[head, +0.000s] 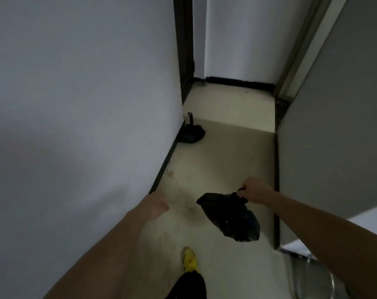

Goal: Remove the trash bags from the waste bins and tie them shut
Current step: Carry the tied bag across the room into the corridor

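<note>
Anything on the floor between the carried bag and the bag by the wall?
Head view: bare floor between the carried bag, held by the right hand, and the tied bag by the wall; only faint stains.

A single head-worn wide-angle camera looks forward and steeply down a narrow corridor, so the pale cream floor (226,160) fills the centre. A white wall (75,104) crowds the left edge, a grey panel (334,137) the right. Both forearms enter from below, close to the lens.

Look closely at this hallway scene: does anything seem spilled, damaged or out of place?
Only a brownish stain on the floor by the left wall's skirting. The tied black bag farther along sits neatly against that wall.
</note>
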